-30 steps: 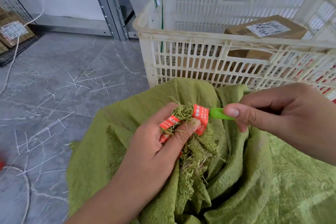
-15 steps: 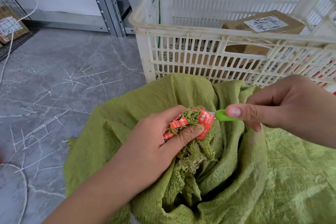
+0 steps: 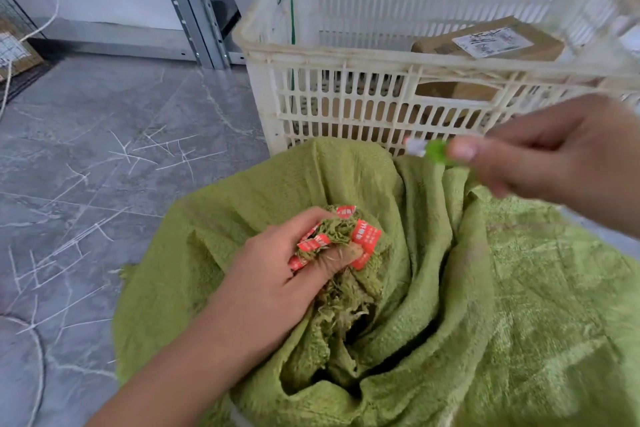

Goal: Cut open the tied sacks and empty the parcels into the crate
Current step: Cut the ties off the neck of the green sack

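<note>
A green woven sack (image 3: pixel 450 288) lies on the floor in front of the white plastic crate (image 3: pixel 346 55). My left hand (image 3: pixel 277 274) grips the sack's bunched, frayed neck, which is wrapped in red printed tape (image 3: pixel 365 236). My right hand (image 3: pixel 540 159), blurred, pinches a small green cutter (image 3: pixel 433 151) with a pale tip, held in the air above the sack and apart from the neck. A brown cardboard parcel (image 3: pixel 491 42) with a white label lies inside the crate.
Grey tiled floor (image 3: pixel 104 166) with several thin white strands stretches to the left. A metal shelf upright (image 3: pixel 194 3) stands behind the crate's left corner. A wire cage holding a box (image 3: pixel 14 52) sits at the far left, with a white cord (image 3: pixel 38 357) trailing along the floor.
My right hand has pulled the green cutter up and to the right, away from the taped neck. My left hand keeps its grip on the neck.
</note>
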`<action>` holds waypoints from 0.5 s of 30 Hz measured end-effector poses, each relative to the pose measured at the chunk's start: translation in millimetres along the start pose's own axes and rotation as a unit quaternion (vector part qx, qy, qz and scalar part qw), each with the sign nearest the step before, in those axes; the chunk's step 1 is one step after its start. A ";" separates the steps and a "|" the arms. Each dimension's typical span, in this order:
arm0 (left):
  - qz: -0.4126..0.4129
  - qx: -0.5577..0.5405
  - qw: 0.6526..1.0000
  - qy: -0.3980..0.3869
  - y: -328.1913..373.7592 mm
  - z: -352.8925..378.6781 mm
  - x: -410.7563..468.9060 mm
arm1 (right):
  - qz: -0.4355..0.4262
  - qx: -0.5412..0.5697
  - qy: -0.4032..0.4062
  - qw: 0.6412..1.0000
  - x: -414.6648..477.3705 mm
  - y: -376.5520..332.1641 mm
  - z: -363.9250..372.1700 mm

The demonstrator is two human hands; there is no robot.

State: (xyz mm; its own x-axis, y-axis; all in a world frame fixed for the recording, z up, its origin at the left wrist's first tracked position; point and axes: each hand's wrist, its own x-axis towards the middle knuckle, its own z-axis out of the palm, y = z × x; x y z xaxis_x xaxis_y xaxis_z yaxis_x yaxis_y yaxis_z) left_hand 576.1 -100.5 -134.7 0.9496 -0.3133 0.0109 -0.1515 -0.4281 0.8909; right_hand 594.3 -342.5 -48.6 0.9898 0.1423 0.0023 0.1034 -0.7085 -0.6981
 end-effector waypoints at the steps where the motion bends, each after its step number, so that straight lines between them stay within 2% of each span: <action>1: -0.004 -0.037 0.999 0.002 5.1 1.3 -0.9 | -0.015 -0.004 -0.032 0.999 0.9 1.5 8.1; 5: -0.007 -0.107 0.994 0.005 9.1 0.4 -2.9 | -0.070 0.072 -0.069 0.993 -0.5 -4.1 33.6; 8: 0.007 -0.067 0.998 -0.012 10.4 -0.6 -3.0 | -0.066 0.130 -0.148 0.978 -4.2 -13.7 52.0; 9: 0.008 -0.051 0.999 -0.017 10.3 -0.7 -3.4 | -0.069 0.137 -0.147 0.977 -4.8 -14.8 58.9; 12: 0.002 -0.025 0.999 -0.026 9.3 -0.1 -4.5 | -0.050 0.148 -0.075 0.985 -2.5 -10.6 67.7; 15: 0.002 -0.036 0.999 0.000 7.7 -3.6 -5.0 | -0.033 0.137 -0.042 0.989 -2.0 -6.3 64.0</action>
State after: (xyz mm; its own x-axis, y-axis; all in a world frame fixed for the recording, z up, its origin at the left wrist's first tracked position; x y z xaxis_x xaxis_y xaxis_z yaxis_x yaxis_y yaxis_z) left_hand 571.2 -99.2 -126.2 0.9491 -0.3147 0.0156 -0.1359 -0.3643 0.9213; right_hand 585.5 -294.1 -90.1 0.9690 0.2472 0.0016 0.1248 -0.4837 -0.8663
